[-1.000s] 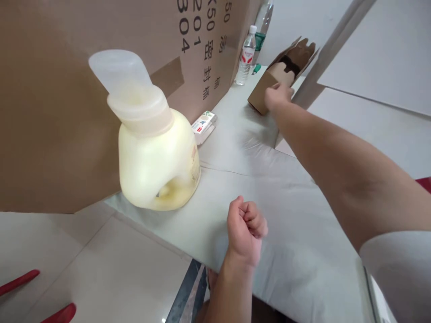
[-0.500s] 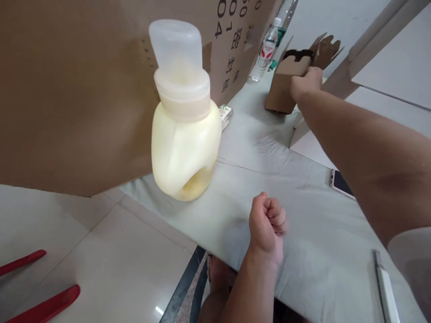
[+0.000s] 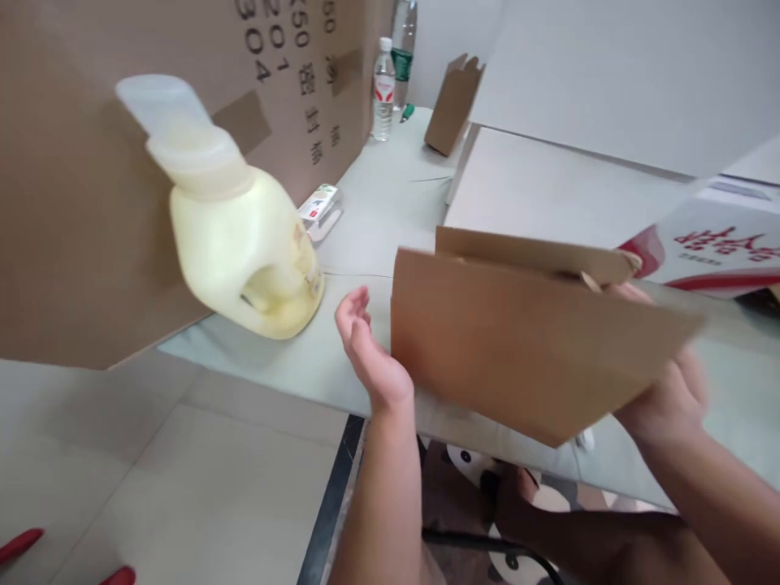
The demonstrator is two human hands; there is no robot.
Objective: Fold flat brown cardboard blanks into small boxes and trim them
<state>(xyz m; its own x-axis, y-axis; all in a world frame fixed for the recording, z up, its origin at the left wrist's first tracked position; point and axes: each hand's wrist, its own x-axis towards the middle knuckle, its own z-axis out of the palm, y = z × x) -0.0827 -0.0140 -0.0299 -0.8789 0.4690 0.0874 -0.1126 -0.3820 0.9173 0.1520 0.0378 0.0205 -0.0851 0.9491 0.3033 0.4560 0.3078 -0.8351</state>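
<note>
Cardboard box (image 3: 487, 341) held aslant, long axis running from ten to four o'clock.
The right hand (image 3: 673, 394) grasps its four-o'clock end; the left hand (image 3: 374, 353), fingers released, is at its nine-o'clock end, contact unclear. The yellowish jug (image 3: 235, 244) stands towards ten o'clock.

Looks softly lit and fairly bright, palest upper right. Glows almost washed-out on the jug (image 3: 225, 236). Darkens under the tabletop (image 3: 381, 195), lower center. Smears at the right hand (image 3: 667, 398) and the carton's (image 3: 517, 341) right end. Stretches toward the frame edges, wide-angle fashion.
</note>
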